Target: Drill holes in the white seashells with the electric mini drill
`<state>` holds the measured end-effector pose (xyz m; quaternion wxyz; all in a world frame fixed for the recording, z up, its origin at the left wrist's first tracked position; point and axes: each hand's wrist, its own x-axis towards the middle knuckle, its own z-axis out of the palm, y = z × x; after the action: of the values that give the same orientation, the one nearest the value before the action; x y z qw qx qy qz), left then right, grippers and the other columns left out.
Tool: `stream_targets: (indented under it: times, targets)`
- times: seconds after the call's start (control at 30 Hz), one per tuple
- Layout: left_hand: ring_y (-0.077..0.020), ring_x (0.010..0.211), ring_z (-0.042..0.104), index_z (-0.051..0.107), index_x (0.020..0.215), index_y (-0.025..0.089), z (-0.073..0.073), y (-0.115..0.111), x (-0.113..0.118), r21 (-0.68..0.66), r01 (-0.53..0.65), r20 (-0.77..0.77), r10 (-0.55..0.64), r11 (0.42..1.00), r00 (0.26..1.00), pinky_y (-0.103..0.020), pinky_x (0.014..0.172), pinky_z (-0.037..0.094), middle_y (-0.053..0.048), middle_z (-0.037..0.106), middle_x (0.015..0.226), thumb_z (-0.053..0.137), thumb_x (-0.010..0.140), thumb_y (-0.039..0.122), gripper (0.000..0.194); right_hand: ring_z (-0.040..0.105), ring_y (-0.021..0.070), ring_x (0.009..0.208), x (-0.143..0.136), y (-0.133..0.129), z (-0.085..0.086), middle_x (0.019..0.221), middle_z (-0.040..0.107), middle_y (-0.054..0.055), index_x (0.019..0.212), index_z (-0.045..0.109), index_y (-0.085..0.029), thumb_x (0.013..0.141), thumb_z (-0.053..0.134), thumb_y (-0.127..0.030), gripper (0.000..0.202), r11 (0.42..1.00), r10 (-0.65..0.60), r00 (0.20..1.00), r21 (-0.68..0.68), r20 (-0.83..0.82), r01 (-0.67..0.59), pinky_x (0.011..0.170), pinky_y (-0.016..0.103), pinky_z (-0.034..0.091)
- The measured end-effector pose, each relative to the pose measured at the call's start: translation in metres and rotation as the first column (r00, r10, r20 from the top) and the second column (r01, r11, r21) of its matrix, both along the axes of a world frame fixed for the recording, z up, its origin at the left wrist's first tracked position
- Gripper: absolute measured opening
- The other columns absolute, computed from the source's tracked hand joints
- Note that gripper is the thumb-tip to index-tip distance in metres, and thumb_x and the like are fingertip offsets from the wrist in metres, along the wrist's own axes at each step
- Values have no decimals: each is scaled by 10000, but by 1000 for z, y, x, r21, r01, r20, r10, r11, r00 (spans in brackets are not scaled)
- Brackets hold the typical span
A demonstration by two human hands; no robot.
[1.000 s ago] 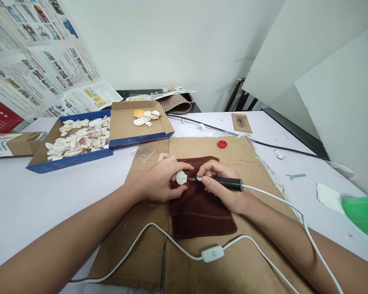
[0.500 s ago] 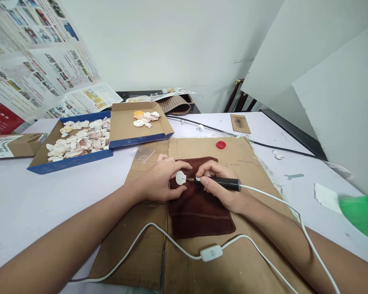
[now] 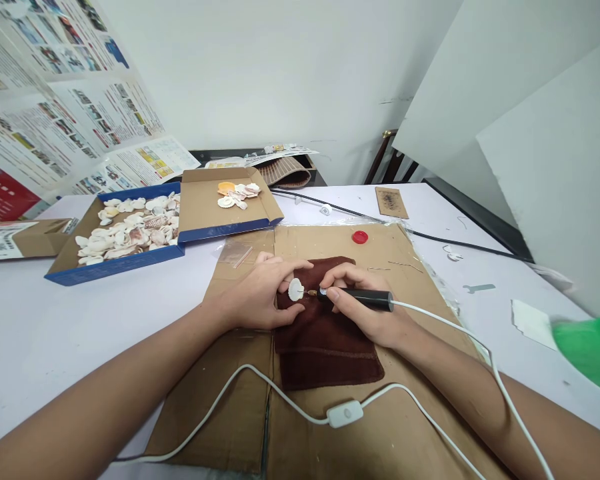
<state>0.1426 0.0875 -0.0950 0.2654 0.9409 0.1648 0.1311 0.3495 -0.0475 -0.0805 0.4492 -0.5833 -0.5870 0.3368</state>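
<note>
My right hand (image 3: 357, 297) grips a black corded mini drill (image 3: 369, 299), its thin bit pointing left. A small white scallop shell (image 3: 296, 290) is at the bit's tip, over a dark brown cloth (image 3: 325, 363). Around the shell, my left hand (image 3: 267, 290) has its thumb and forefinger spread apart, clear of the shell. Other left fingers are partly hidden behind the shell; whether they touch it, I cannot tell. The drill's white cord (image 3: 445, 319) runs off to the right past my forearm.
Cardboard (image 3: 385, 440) lies under the cloth and a white inline switch (image 3: 345, 414). A blue-edged box (image 3: 117, 272) holds many shells; its lid (image 3: 200, 200) carries several more. Also here are a red cap (image 3: 360, 237), a small wrench (image 3: 479, 289) and green tape (image 3: 587, 353).
The scallop shell has shifted slightly and turned a little at the bit. Both hands and the mini drill stay almost where they were.
</note>
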Motion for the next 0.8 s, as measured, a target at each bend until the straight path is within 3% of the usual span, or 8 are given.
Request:
stream_targets:
  times: [0.23,0.37,0.5,0.67,0.8]
  targets:
    - [-228,825,592,591,1429,212,0,0,-1,9,11,2,-11,1000,1000,-430,931,386,9,600,861,694,868,412,605,518,133,513,-2,2,-1,613,556,-49,928,666,-215,858,773,-489,302,994,-82,987,-81,-140,71,502,271,331]
    - [-228,827,597,588,1437,218,-1,0,0,21,17,12,-17,1000,1000,-432,941,384,12,597,858,700,866,397,609,526,123,505,-4,1,0,598,572,-55,841,620,-227,811,839,-467,326,991,-129,971,-73,-203,116,512,264,351]
    - [-224,822,599,591,1430,232,-1,1,0,28,13,3,-13,1000,1000,-429,938,390,12,605,860,703,859,380,600,581,128,571,-3,1,1,690,675,-15,794,680,-218,805,869,-421,278,990,-141,979,-11,-150,141,558,276,415]
    - [-225,824,598,592,1426,225,-1,1,0,35,14,-1,-14,999,1000,-427,930,394,8,610,861,706,854,380,603,624,154,645,5,-3,-2,763,753,20,831,774,-222,842,856,-459,252,997,-65,995,47,-81,69,594,294,455]
    - [-230,821,595,608,1411,222,-1,1,0,35,18,2,-18,999,1000,-429,923,393,6,606,850,699,864,391,579,633,169,634,13,-5,-5,821,780,55,956,827,-224,944,710,-641,433,991,66,996,118,-62,-58,565,311,461]
